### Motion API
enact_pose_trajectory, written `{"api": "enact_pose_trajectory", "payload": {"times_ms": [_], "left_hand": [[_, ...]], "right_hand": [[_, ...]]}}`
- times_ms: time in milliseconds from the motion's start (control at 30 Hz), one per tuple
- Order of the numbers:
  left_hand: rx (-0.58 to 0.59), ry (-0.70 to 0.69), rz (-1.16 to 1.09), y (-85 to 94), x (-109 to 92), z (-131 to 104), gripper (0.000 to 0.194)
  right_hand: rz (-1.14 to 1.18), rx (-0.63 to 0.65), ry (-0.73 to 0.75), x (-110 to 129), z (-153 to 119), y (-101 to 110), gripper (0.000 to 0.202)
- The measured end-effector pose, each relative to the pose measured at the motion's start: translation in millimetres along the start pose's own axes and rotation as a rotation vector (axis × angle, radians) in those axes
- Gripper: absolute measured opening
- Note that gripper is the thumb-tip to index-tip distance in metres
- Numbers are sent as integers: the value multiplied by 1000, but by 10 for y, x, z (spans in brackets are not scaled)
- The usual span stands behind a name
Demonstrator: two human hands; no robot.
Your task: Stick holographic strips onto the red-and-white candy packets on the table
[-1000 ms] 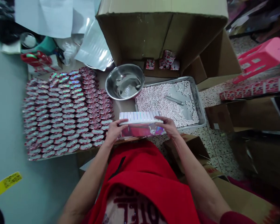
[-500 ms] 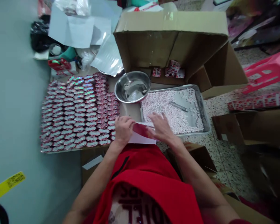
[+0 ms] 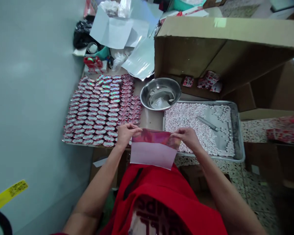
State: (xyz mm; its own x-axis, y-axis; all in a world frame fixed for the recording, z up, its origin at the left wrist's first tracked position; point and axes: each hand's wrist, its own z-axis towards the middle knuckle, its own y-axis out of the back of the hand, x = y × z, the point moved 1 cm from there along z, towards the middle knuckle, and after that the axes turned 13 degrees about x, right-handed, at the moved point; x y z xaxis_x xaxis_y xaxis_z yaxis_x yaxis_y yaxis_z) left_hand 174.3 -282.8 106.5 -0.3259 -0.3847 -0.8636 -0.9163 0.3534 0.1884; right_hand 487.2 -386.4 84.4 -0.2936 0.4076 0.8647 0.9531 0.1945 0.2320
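A sheet, shiny red along its top and whitish below, is stretched between my hands over the table's front edge. My left hand pinches its upper left corner. At the upper right corner, my right hand pinches it, close to the metal tray of small whitish pieces. A metal tool lies among the pieces. Rows of small red-and-white packets stand left of my left hand. The steel bowl sits behind the sheet.
An open cardboard box at the back holds a few red packets. White sheets and a red tape dispenser lie at the back left. A pale wall borders the left side.
My right hand has moved from lying over the sheet to pinching its right corner. The sheet is now spread wide, and more of its whitish part shows. The view has shifted.
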Motion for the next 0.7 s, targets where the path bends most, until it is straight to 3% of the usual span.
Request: {"api": "enact_pose_trajectory", "payload": {"times_ms": [133, 267, 333, 400, 500, 600, 700], "left_hand": [[-114, 60, -130, -262, 336, 200, 42], [42, 192, -327, -519, 534, 342, 51], [78, 185, -349, -668, 592, 388, 49], [56, 173, -338, -832, 644, 437, 42], [6, 176, -316, -1035, 702, 523, 30], [-15, 178, -298, -1099, 709, 587, 22], [-16, 183, -289, -1067, 680, 598, 19]], "right_hand": [[107, -110, -97, -152, 192, 164, 45], [135, -11, -150, -428, 315, 545, 45], [5, -15, -194, -552, 352, 707, 39], [-210, -142, -219, -594, 386, 731, 29], [-529, -301, -142, -466, 459, 395, 29], [-728, -176, 116, -222, 576, -230, 39], [-758, -91, 227, -51, 696, -744, 41]]}}
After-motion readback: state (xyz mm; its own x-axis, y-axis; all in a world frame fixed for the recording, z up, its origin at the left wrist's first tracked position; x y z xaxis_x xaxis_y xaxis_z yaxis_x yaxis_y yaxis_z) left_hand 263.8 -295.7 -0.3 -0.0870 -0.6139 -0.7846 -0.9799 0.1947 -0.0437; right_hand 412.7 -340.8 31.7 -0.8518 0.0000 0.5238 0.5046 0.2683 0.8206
